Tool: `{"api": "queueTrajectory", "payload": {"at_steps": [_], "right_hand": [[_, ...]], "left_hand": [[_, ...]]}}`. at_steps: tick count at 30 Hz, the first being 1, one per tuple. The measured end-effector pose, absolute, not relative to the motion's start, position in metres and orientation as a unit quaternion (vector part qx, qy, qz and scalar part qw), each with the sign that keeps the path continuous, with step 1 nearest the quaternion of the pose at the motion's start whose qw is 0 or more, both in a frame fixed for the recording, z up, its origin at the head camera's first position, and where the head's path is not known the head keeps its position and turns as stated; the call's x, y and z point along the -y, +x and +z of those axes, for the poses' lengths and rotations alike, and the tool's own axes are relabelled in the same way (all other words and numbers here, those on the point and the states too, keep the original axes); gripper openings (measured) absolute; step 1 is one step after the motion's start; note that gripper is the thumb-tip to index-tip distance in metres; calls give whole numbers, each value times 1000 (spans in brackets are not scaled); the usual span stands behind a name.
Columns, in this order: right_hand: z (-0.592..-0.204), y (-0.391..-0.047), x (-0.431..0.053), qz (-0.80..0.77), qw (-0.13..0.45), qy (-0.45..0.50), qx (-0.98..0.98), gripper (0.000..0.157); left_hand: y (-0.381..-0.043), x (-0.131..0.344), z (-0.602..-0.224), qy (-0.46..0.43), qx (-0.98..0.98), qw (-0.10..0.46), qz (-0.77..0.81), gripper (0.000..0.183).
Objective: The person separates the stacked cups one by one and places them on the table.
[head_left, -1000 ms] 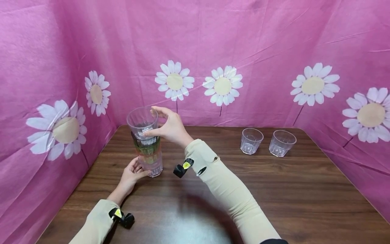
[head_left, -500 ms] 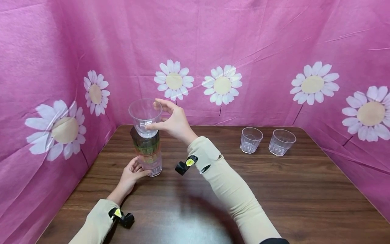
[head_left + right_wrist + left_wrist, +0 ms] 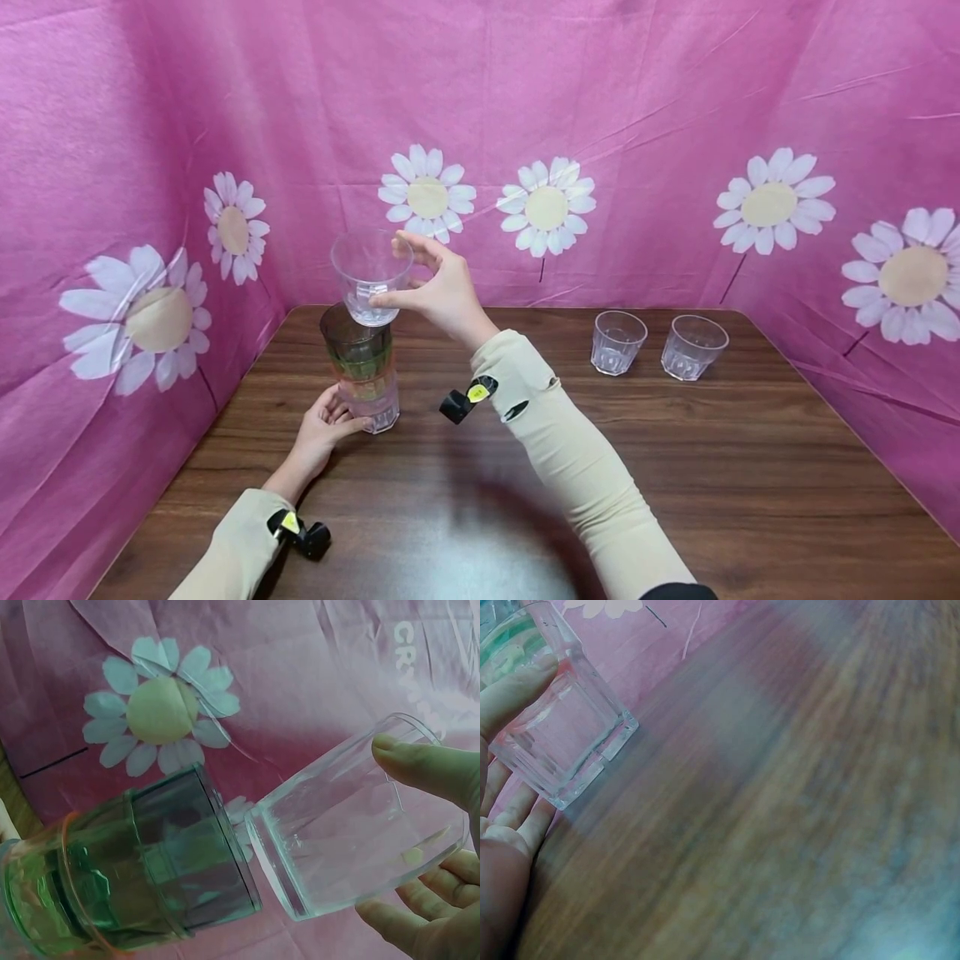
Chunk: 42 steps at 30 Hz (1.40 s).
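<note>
On the left of the table stands a stack of nested tumblers (image 3: 363, 367), with a dark grey one on top, green and orange tints below and a clear base. My left hand (image 3: 321, 429) grips it low down, thumb at the front; the left wrist view shows the thumb over the clear tumbler's wall. Just above the stack, my right hand (image 3: 442, 287) holds a clear tumbler (image 3: 367, 287) by its side, thumb in front and fingers behind. In the right wrist view, a narrow gap separates its base from the grey tumbler's rim (image 3: 229, 840).
Two more clear tumblers, one on the left (image 3: 618, 343) and one on the right (image 3: 694, 348), stand upright at the back right of the brown wooden table (image 3: 750, 467). A pink cloth (image 3: 637, 100) printed with white daisies hangs around the back and sides.
My right hand has lifted the clear tumbler up out of the grey one and shifted it slightly right. The left hand has stayed at the base of the stack.
</note>
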State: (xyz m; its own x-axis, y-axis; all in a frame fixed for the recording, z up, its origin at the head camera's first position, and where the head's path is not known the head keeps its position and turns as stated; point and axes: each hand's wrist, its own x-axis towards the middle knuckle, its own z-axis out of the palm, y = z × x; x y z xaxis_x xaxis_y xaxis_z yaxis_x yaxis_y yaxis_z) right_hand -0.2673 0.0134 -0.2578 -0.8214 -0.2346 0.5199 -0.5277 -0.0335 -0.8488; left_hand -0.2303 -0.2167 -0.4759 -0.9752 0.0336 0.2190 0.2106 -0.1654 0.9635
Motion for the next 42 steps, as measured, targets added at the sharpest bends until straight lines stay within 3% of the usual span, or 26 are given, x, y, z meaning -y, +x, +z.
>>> {"api": "queueTrajectory", "payload": {"at_steps": [18, 42], "right_hand": [[-270, -282, -45, 684, 132, 231, 679, 81], [-331, -298, -73, 659, 125, 140, 728, 83]], "left_hand": [[-231, 218, -478, -109, 640, 57, -758, 65], [-229, 218, -477, -112, 639, 61, -759, 65]]}}
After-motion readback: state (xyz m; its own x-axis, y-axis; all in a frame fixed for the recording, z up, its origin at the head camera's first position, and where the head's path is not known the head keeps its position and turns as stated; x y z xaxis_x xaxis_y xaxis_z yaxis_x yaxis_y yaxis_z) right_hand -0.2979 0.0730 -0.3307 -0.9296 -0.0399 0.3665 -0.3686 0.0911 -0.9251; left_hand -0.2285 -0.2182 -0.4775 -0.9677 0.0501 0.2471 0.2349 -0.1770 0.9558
